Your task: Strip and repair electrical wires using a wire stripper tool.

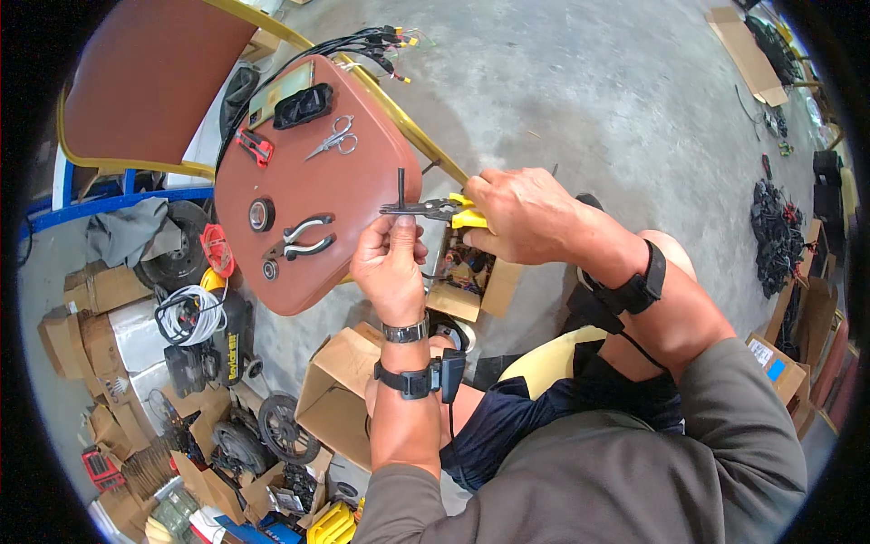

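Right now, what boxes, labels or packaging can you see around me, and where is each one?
Open cardboard box: brown, below the left hand.
Small cardboard box: tan, under the right hand, parts inside.
Flat cardboard sheet: tan, floor at upper right.
Box with blue label: brown, far right.

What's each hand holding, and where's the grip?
Right hand grips the pliers by their yellow handles. Left hand pinches the dark L-shaped hex key at its bend; the plier jaws meet it there.
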The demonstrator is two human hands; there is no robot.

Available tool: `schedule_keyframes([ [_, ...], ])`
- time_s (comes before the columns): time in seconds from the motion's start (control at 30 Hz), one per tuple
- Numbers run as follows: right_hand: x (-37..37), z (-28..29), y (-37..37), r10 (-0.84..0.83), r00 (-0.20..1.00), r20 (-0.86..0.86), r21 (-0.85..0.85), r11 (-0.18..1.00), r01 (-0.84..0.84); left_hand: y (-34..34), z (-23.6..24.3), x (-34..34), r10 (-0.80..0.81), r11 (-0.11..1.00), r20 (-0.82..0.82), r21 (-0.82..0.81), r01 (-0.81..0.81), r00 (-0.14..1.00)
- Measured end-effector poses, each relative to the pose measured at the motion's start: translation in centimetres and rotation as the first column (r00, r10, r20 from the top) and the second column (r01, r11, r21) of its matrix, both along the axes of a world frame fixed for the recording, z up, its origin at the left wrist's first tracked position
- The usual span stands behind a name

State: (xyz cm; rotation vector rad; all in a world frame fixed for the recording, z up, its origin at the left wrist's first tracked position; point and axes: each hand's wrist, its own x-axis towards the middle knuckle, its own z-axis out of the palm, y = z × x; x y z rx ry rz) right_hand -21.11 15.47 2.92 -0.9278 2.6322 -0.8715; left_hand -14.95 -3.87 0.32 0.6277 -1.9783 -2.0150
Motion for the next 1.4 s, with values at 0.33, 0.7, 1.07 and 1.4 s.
schedule_keyframes([
  [0.33,-0.1,0.4,1.3,0.017,0.990,0.140,-0.050,0.999,-0.011,0.2,0.1,0.3,-0.101,0.983,-0.057,0.151,0.109,0.993],
  [0.7,-1.7,-2.5,1.5,0.013,1.000,0.014,-0.161,0.987,-0.010,0.8,1.5,0.8,-0.272,0.791,-0.164,0.523,0.317,0.948],
  [1.07,-2.3,-3.0,0.1,0.010,0.996,-0.084,-0.201,0.979,-0.027,0.6,0.8,0.6,-0.480,0.430,-0.342,0.710,0.557,0.808],
  [1.4,-1.9,-0.3,1.0,-0.043,0.992,0.122,-0.032,0.998,0.047,0.6,0.4,-0.1,-0.098,0.991,-0.062,0.082,0.103,0.993],
])
